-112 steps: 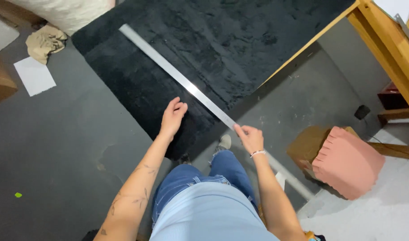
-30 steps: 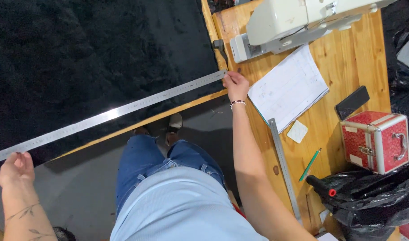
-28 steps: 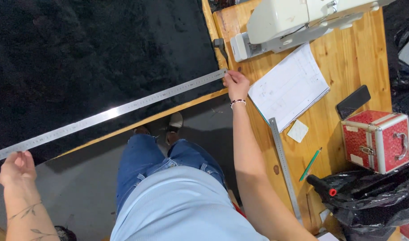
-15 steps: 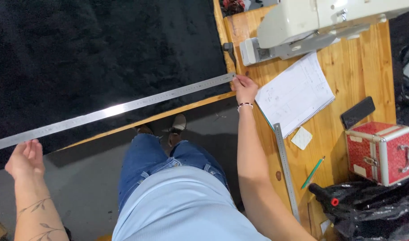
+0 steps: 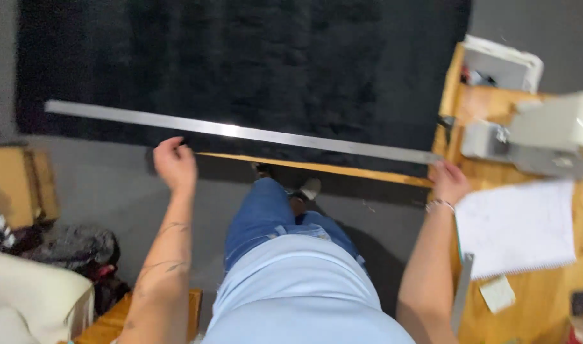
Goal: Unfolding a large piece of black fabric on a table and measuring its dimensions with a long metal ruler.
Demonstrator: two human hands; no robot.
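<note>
Long metal straightedge (image 5: 240, 132) lies left-right across the near edge of the black plush fabric (image 5: 240, 57), just ahead of both hands. Right hand (image 5: 449, 181) grips its right end at the wooden table (image 5: 527, 255) corner; left hand (image 5: 173, 162), fingers curled, sits just under the bar left of middle, contact unclear, so the far-left end overhangs free. Grey floor (image 5: 100, 185) open below; cardboard box (image 5: 21, 181) and sewing machine (image 5: 546, 130) crowd the ends.
</note>
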